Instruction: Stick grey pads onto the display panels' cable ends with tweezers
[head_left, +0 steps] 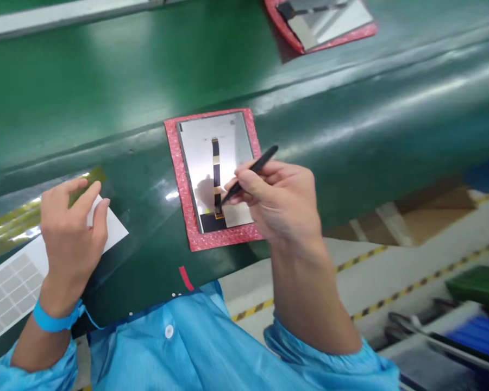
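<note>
right hand [283, 201] pinches a black pen-like tool [250, 174]; left hand [71, 233] loosely spread, seemingly empty.

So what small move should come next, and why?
Perhaps settle the black tool lightly against the lower end of the dark strip: the right hand holds the tool's tip close beside it, though contact is unclear, and the left hand is off the panel.
</note>
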Demonstrator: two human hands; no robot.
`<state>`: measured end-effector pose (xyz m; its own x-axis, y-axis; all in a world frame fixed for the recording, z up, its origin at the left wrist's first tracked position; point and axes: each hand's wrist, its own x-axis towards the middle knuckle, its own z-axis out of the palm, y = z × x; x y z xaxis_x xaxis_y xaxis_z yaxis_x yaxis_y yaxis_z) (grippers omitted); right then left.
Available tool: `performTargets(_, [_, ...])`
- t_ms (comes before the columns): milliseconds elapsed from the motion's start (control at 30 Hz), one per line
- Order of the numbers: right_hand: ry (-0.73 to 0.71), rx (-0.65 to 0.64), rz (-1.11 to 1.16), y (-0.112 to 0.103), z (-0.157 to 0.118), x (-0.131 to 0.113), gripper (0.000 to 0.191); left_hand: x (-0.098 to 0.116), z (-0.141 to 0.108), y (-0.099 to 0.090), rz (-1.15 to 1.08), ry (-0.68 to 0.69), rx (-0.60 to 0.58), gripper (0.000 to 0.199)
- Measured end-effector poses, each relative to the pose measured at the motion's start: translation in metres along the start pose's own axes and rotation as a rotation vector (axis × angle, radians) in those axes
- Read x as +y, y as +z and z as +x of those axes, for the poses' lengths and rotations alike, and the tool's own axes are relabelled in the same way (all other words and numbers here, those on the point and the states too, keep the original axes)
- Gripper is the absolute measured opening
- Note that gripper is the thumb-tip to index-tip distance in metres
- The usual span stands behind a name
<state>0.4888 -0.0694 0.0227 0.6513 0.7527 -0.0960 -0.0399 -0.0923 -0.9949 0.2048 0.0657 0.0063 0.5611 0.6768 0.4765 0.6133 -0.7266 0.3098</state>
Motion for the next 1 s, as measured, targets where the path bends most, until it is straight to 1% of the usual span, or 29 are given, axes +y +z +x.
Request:
performTargets(33, [0.03, 0.024, -0.023, -0.011, -0.007, 0.005, 0.036, 0.015, -0.004, -0.004, -0.018, 0.016, 0.001, 0.026])
performTargets(67, [0.054, 0.041, -0.035, -0.019, -0.014, 0.011, 0.036, 0.034, -0.008, -0.006, -0.05, 0.033, -0.024, 0.026])
performTargets(133, [0.076, 0.062, -0.041, -0.029, -0.02, 0.02, 0.036, 0.077, -0.015, -0.003, -0.154, 0.072, -0.107, 0.025])
performTargets(200, [0.064, 0.091, -0.043, -0.032, -0.019, 0.025, 0.033, 0.116, -0.02, 0.01, -0.247, 0.096, -0.163, 0.024])
performTargets(233, [0.054, 0.104, -0.043, -0.032, -0.016, 0.025, 0.032, 0.131, -0.022, 0.019, -0.272, 0.095, -0.174, 0.024])
performTargets(300, [0.051, 0.113, -0.038, -0.032, -0.009, 0.023, 0.028, 0.149, -0.025, 0.038, -0.276, 0.068, -0.168, 0.024])
performTargets(333, [0.061, 0.109, -0.034, -0.032, -0.006, 0.021, 0.026, 0.152, -0.025, 0.046, -0.267, 0.051, -0.162, 0.024])
performTargets(400, [0.087, 0.09, -0.034, -0.031, -0.001, 0.017, 0.02, 0.153, -0.026, 0.057, -0.249, 0.026, -0.151, 0.024])
performTargets(467, [0.103, 0.076, -0.051, -0.03, 0.0, 0.013, 0.014, 0.15, -0.026, 0.061, -0.234, 0.015, -0.145, 0.024])
performTargets(667, [0.078, 0.056, -0.131, -0.025, -0.001, 0.008, 0.013, 0.149, -0.024, 0.055, -0.232, 0.001, -0.181, 0.025])
performTargets(800, [0.11, 0.094, -0.178, -0.021, 0.001, 0.004, 0.016, 0.152, -0.02, 0.053, -0.223, 0.005, -0.193, 0.024])
performTargets(900, [0.101, 0.129, -0.211, -0.018, 0.003, 0.001, 0.022, 0.153, -0.018, 0.051, -0.205, -0.006, -0.205, 0.023])
performTargets(1000, [0.095, 0.16, -0.256, -0.016, 0.003, -0.002, 0.023, 0.153, -0.017, 0.05, -0.209, -0.003, -0.221, 0.025])
